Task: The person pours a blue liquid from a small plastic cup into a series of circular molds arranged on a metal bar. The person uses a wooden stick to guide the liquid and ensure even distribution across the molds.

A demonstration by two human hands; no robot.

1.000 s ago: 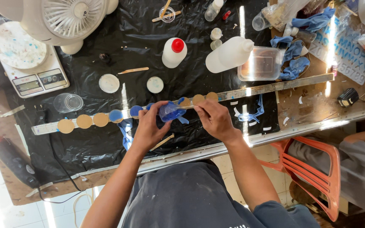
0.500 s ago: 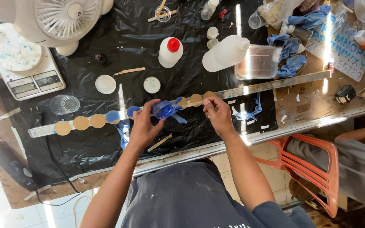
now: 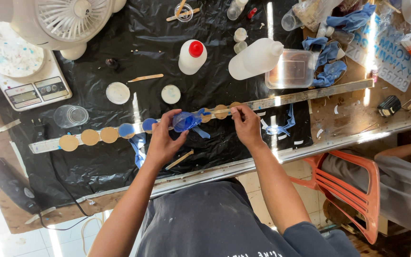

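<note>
My left hand (image 3: pixel 163 141) grips a small clear cup of blue liquid (image 3: pixel 185 121), tipped over a long metal strip (image 3: pixel 305 95) that carries a row of round wooden discs (image 3: pixel 90 137). Two discs near the cup are coated blue (image 3: pixel 126 130); the others are bare tan. My right hand (image 3: pixel 246 124) pinches a thin wooden stick (image 3: pixel 220 112) whose tip reaches toward the cup's mouth. Both hands hover just above the strip at the middle of the black plastic sheet (image 3: pixel 96 166).
A white fan (image 3: pixel 63 21) and a digital scale (image 3: pixel 29 90) sit far left. A red-capped bottle (image 3: pixel 192 56), a white bottle lying down (image 3: pixel 254 58), a clear tub (image 3: pixel 291 69), blue rags (image 3: pixel 329 57), two white lids (image 3: pixel 118 93), a clear cup (image 3: pixel 71 115). An orange chair (image 3: pixel 348 190) at right.
Both hands with the blue cup and stick have shifted slightly along the strip; the cup stays tilted over the discs. Nothing has been picked up or let go.
</note>
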